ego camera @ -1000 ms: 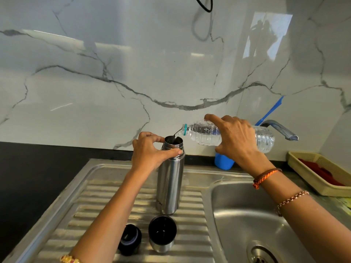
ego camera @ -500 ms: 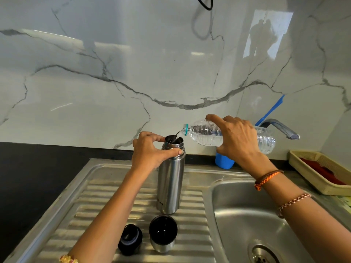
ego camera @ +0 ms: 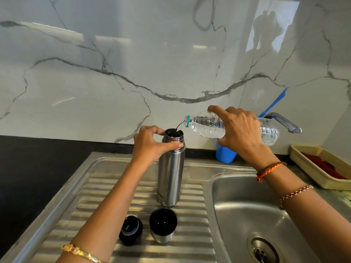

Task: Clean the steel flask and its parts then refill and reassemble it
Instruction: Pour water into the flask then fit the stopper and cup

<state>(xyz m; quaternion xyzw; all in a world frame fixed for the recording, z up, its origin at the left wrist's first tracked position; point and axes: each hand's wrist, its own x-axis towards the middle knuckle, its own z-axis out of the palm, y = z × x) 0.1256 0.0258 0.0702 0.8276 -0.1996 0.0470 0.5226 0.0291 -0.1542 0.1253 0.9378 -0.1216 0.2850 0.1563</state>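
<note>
The steel flask (ego camera: 170, 175) stands upright and uncapped on the ribbed drainboard (ego camera: 191, 240). My left hand (ego camera: 150, 146) grips its neck just under the open mouth. My right hand (ego camera: 238, 129) holds a clear plastic water bottle (ego camera: 207, 126), tipped nearly level with its mouth over the flask. A thin stream of water runs from the bottle into the flask. In front of the flask stand the steel cup lid (ego camera: 163, 227), open side up, and the black inner stopper (ego camera: 131, 232).
The sink basin (ego camera: 245, 213) with its drain (ego camera: 263, 250) lies to the right. Behind my right hand are the tap spout (ego camera: 284, 123) and a blue cup (ego camera: 225, 153) holding a blue handle. A beige tray (ego camera: 311, 168) sits far right, black counter (ego camera: 38, 168) to the left.
Almost nothing has moved. Both hands keep their hold and the bottle stays tipped over the flask while water keeps running in.
</note>
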